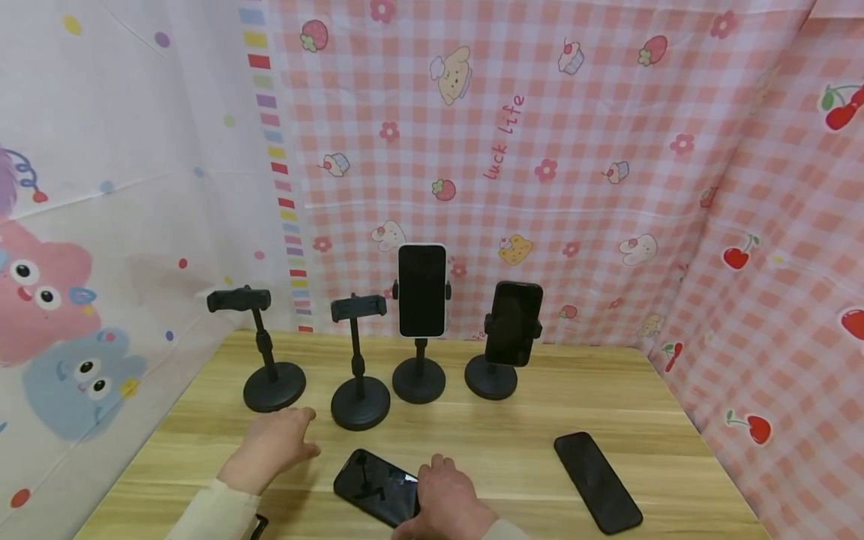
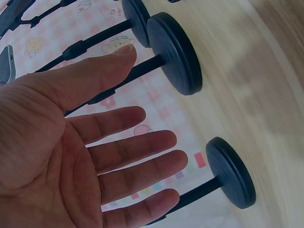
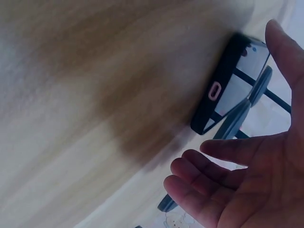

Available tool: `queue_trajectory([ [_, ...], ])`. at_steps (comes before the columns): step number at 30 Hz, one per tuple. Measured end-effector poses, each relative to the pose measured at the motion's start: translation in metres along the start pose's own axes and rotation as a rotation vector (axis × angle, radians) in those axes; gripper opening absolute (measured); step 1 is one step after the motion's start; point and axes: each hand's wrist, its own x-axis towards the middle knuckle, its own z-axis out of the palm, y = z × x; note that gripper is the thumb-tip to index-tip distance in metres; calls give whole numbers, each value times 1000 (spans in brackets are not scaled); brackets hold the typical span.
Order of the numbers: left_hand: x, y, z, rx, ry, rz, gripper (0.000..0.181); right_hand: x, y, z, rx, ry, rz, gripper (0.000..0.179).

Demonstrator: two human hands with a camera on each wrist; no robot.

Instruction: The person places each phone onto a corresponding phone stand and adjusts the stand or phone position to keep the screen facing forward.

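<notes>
A black phone (image 1: 374,484) lies face up at the front middle of the table, its screen reflecting a stand. My right hand (image 1: 448,499) hovers at its right end, fingers loosely bent. In the right wrist view a gap shows between the fingertips and the phone (image 3: 223,90), whose charging port end faces the camera. To the left, my left hand (image 1: 273,442) is over the table with fingers spread and nothing in it. It is nearest two black phone stands, the left stand (image 1: 273,386) and the second stand (image 1: 360,405), whose clamps hold no phone.
Farther right, a white-edged phone (image 1: 422,291) and a dark phone (image 1: 514,322) sit upright in two more black stands. Another black phone (image 1: 598,482) lies on the wooden table (image 1: 675,442) at right. Part of a dark object (image 1: 259,526) shows beside the left sleeve.
</notes>
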Motion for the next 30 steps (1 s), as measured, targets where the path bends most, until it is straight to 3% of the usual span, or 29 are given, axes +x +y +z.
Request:
queue_trajectory([
  [7, 0, -1, 3, 6, 8, -8, 49, 6, -5, 5, -2, -15, 15, 82],
  [21, 0, -2, 8, 12, -8, -10, 46, 8, -12, 13, 75, 24, -77, 73],
  [30, 1, -1, 10, 13, -20, -16, 46, 10, -12, 17, 88, 31, -58, 71],
])
